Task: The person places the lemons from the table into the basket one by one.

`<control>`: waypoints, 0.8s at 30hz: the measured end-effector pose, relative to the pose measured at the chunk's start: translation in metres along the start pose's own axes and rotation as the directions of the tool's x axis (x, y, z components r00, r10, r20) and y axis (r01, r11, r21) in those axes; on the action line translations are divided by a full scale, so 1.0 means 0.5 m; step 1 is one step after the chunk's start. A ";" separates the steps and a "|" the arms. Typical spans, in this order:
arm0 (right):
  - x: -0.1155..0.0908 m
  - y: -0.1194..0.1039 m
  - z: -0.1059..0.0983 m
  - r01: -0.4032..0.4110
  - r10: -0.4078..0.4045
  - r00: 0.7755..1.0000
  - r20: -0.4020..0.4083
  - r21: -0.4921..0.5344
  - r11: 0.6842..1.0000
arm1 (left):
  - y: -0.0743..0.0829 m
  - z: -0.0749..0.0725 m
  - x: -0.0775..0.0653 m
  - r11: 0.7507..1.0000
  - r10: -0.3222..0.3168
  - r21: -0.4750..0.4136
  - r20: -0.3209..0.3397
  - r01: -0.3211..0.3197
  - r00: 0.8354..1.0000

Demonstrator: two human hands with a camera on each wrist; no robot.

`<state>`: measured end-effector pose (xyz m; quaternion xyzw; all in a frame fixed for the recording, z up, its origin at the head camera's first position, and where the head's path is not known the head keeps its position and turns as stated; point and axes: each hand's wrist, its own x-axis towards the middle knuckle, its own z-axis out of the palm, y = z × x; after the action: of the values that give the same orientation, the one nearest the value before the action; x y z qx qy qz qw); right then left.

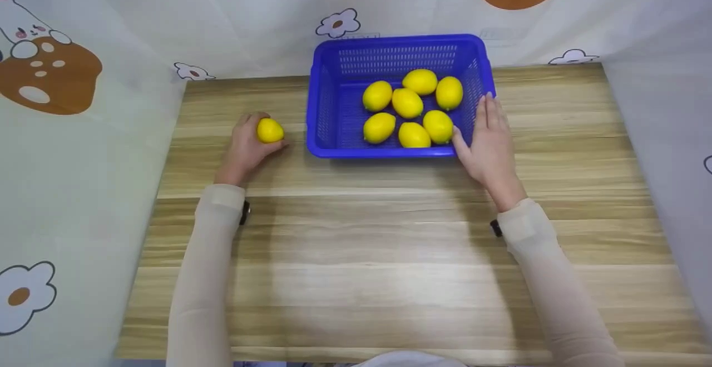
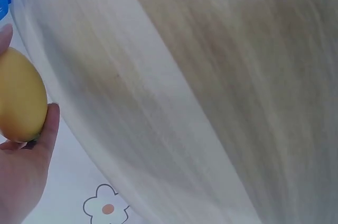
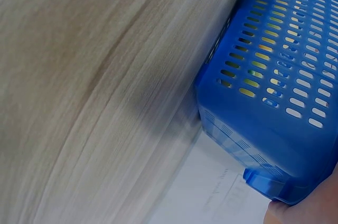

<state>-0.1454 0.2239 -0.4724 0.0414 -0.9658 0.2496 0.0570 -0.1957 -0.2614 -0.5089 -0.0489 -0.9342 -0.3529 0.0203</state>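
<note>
My left hand grips a yellow lemon between thumb and fingers, left of the blue plastic basket. In the left wrist view the lemon shows at the left edge, with fingertips at both of its ends. My right hand rests on the basket's front right corner. Its fingers lie straight along the right rim, and the thumb reaches over the inner side. Several lemons lie in the basket, mostly toward its middle and right. The right wrist view has the slotted basket wall from outside.
The basket stands at the back of a wood-grain table. Behind it and along both sides hangs a pale curtain printed with flowers and brown shapes. Light sleeves cover both arms, with a small black device at each wrist.
</note>
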 end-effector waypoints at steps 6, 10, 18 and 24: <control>0.001 0.000 0.000 -0.007 0.007 1.000 0.007 -0.004 1.000 | 0.006 -0.011 0.000 1.000 0.004 0.008 0.004 -0.004 1.000; 0.001 0.001 0.001 -0.007 0.007 1.000 0.008 0.000 1.000 | 0.012 -0.021 0.002 1.000 0.007 0.003 0.015 -0.007 1.000; 0.001 0.000 0.001 -0.008 0.008 1.000 0.012 -0.006 1.000 | 0.024 -0.043 0.003 1.000 -0.024 0.002 0.045 0.024 0.999; 0.000 -0.002 -0.002 -0.015 0.015 0.999 0.028 -0.007 1.000 | 0.028 -0.053 0.002 1.000 -0.022 0.008 0.040 0.022 0.999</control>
<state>-0.1450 0.2234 -0.4711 0.0373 -0.9676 0.2462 0.0418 -0.1950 -0.2683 -0.4795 -0.0456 -0.9363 -0.3483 -0.0019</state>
